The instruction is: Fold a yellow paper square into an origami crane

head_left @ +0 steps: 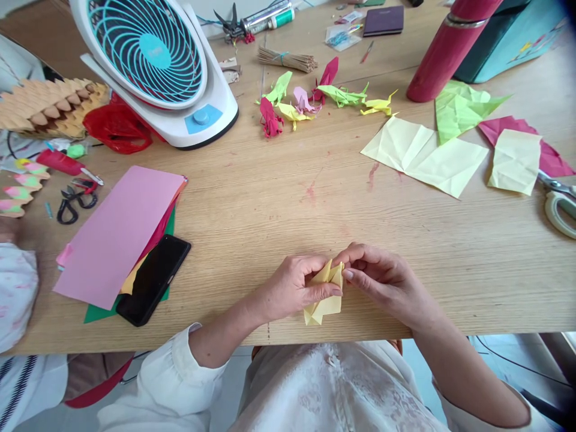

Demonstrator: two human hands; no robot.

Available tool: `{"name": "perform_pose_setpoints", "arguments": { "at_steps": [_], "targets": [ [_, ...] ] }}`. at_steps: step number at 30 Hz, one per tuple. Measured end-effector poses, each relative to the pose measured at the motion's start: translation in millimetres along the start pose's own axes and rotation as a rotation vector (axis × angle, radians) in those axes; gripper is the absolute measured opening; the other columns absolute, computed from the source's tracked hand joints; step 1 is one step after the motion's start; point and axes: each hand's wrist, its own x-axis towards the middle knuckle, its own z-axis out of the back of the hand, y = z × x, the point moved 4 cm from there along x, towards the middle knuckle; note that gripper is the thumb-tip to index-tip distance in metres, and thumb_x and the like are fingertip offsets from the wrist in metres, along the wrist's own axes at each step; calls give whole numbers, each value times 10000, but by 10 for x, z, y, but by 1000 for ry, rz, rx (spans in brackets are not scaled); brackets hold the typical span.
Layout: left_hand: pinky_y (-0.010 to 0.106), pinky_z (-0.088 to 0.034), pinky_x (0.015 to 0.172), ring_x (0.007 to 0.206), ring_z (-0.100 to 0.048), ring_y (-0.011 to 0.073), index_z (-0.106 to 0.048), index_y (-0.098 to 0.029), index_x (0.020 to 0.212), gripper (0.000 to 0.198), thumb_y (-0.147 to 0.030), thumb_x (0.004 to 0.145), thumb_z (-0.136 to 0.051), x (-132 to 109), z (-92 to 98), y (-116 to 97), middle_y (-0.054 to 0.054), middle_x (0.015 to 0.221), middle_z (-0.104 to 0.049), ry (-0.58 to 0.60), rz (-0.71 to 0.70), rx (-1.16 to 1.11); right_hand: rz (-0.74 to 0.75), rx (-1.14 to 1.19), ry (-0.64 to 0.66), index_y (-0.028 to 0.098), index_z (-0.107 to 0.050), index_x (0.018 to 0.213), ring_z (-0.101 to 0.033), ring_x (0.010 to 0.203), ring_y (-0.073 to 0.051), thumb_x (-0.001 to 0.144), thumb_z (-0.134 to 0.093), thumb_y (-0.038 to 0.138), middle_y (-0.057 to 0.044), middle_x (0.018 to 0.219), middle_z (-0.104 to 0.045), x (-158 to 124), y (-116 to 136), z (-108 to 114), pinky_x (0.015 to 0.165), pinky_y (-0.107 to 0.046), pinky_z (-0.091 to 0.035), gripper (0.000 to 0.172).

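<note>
Close to the table's front edge, a pale yellow piece of folded paper (324, 307) is held between my two hands. My left hand (297, 285) pinches it from the left, thumb across its front, with the other fingers partly hidden behind. At its upper right corner, the thumb and index finger of my right hand (382, 279) pinch a small folded tip. Several folds stand up between the hands, and the paper's lower part hangs below my left thumb.
Folded paper figures (308, 99) stand at the back, near a white fan (204, 90). Creased yellow paper (423, 153), scissors (560, 204) and a red bottle (443, 54) lie or stand right. Left are pink paper sheets (121, 234), a phone (153, 279) and another person's sleeve (15, 294).
</note>
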Motion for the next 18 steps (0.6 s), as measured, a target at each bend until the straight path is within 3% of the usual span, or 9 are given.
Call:
{"name": "perform_pose_setpoints", "arguments": {
  "at_steps": [6,11,14,18],
  "targets": [
    [211,-266,531,601,-340,77,-546,-149,719,379,-462,835,-726,5,19,13,-53,658,-382,127,-15,-56,-71,-25,117,184,-678,922,-606,754,-137,913,-675,372,-26,814,-658,20,8,99,692,-272,-514,188],
    [208,-283,526,603,-359,80,-591,-135,774,430,-541,819,-727,-5,8,36,-38,672,-415,222,27,-142,-175,101,191,178,-684,927,-646,693,-130,879,-705,423,-20,772,-696,36,-6,104,662,-266,-547,251],
    [213,-326,556,633,-415,94,-644,-125,866,437,-554,827,-716,-3,-2,55,-15,711,-492,256,39,-160,-207,137,176,181,-695,906,-647,664,-124,836,-749,425,-11,742,-697,41,-11,104,647,-258,-546,260],
    [216,-327,558,635,-440,100,-648,-128,844,446,-572,839,-693,10,3,66,-16,707,-502,247,11,-94,-222,165,139,179,-689,833,-636,631,-116,805,-781,401,2,699,-686,49,-31,109,627,-251,-536,242]
  ]
}}
